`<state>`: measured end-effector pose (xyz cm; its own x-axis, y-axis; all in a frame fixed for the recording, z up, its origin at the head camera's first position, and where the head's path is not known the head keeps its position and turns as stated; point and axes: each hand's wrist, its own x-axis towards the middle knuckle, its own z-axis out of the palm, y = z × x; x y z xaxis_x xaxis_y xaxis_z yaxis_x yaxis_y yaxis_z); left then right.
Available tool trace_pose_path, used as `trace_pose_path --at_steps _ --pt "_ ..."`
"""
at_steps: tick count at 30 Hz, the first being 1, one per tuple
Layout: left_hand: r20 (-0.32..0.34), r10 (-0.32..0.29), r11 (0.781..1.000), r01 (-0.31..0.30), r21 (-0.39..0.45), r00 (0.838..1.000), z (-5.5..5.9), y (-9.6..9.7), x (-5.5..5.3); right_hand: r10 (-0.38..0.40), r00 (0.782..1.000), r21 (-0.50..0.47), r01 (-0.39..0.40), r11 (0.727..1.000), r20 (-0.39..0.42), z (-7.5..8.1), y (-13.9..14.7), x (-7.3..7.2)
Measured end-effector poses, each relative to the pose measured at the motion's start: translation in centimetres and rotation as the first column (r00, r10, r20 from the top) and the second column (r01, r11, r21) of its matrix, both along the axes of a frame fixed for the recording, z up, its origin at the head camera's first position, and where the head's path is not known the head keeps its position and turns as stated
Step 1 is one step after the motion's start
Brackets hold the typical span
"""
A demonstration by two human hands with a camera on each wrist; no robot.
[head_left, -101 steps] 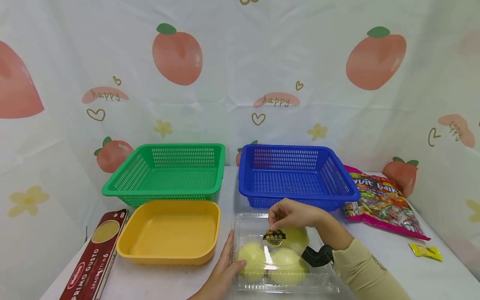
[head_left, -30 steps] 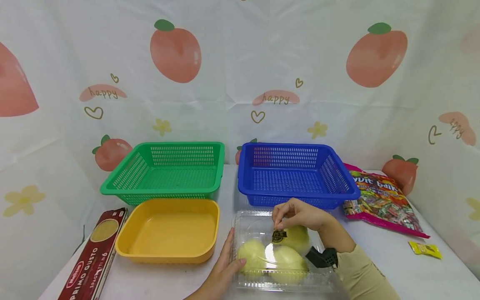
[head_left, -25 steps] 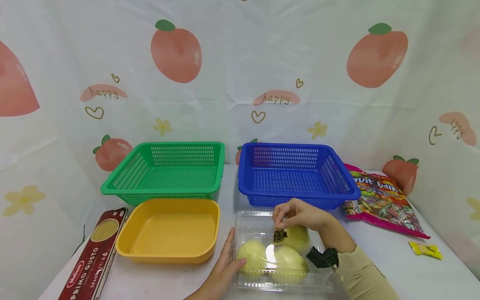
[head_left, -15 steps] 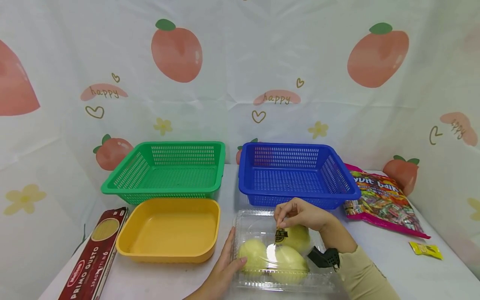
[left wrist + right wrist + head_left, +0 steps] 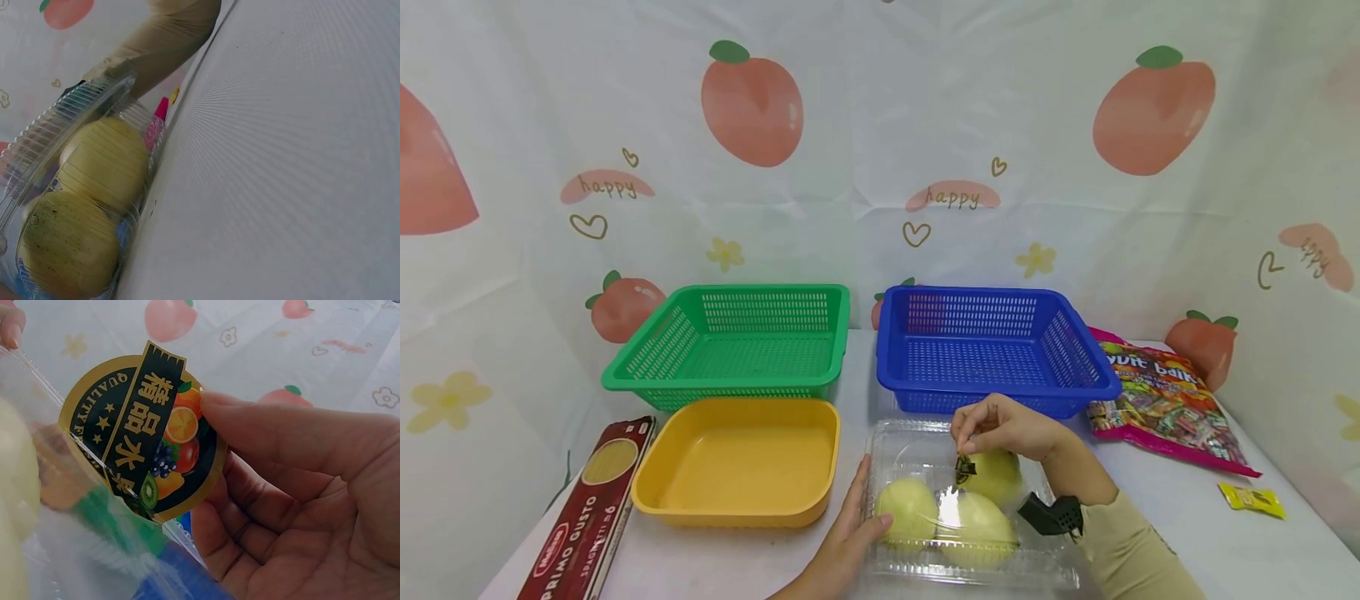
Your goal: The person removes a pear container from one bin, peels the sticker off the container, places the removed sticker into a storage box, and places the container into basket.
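A clear plastic clamshell box (image 5: 917,446) stands at the front of the table, its lid down over several round, pale yellow-green fruits (image 5: 976,527). Between thumb and fingers, my right hand (image 5: 1006,432) pinches the edge of a black-and-gold fruit sticker (image 5: 140,419). Most of the sticker stands up from the lid; its lower left edge meets the plastic in the right wrist view. My left hand (image 5: 847,533) lies along the box's left side, fingers extended and thumb on the lid near the front corner. In the left wrist view two fruits (image 5: 69,244) show through the box wall.
A yellow tub (image 5: 737,458) and a red spaghetti pack (image 5: 587,508) are on the left. Behind stand a green basket (image 5: 760,354) and a blue basket (image 5: 973,358). A candy bag (image 5: 1172,408) and a small yellow packet (image 5: 1252,500) lie on the right.
The sticker, facing up on the lid at first, has been lifted progressively and now stands on edge. My right hand has shifted slightly right with it. My left hand has stayed by the box.
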<state>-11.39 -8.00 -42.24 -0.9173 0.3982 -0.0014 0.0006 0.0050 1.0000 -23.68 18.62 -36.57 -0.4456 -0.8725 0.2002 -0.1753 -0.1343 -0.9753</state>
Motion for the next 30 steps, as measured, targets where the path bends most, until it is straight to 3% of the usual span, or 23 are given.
trace_pose_path --at_steps 13,17,20,25,30 --pt "-0.007 -0.022 1.0 0.022 0.013 1.0 -0.3 -0.1 -0.1 0.0 1.0 -0.045 0.001 0.999 0.021 0.3 0.3 0.3" --pt "0.002 -0.02 1.0 0.02 0.013 1.0 -0.4 -0.2 -0.1 0.011 1.0 -0.184 -0.005 0.983 0.029 1.4 1.0 0.5" --pt "0.007 -0.02 1.0 0.02 0.021 1.0 -0.3 -0.2 -0.3 -0.045 0.999 -0.241 0.049 0.969 0.02 2.4 1.7 0.6" --pt "0.023 -0.023 0.999 0.023 0.026 0.999 -0.3 -0.1 -0.3 -0.118 0.993 -0.099 0.119 0.988 0.013 3.2 2.2 0.8" --pt "0.039 -0.022 1.0 0.021 0.02 0.999 -0.3 -0.1 -0.3 -0.124 0.992 -0.065 0.126 0.99 0.027 3.1 2.2 0.8"
